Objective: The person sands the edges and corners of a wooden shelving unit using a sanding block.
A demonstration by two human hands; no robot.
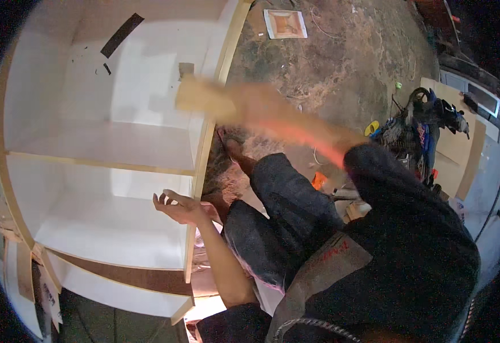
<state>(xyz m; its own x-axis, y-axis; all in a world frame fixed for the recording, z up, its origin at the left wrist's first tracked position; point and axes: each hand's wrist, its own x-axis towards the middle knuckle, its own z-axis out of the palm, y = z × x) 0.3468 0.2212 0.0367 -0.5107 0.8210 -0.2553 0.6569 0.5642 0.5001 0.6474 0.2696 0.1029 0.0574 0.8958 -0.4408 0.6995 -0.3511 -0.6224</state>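
Note:
A white cabinet (107, 143) with pale wooden edging lies before me, with a shelf dividing it into compartments. My left hand (181, 208) is open, palm up and fingers spread, right at the cabinet's front side panel edge (192, 240). My right arm reaches across, blurred by motion, toward the upper part of that panel. My right hand (227, 103) seems closed on a tan block (196, 94), which is at the panel's edge. Blur hides the fingers. My knees in dark trousers (278, 211) are bent beside the cabinet.
A rough brown floor (341, 63) lies beyond the cabinet. A heap of power tools and cables (421, 126) sits at the right on cardboard sheets (461, 148). A square framed panel (285, 23) lies at the top. A black strip (121, 34) marks the cabinet's back.

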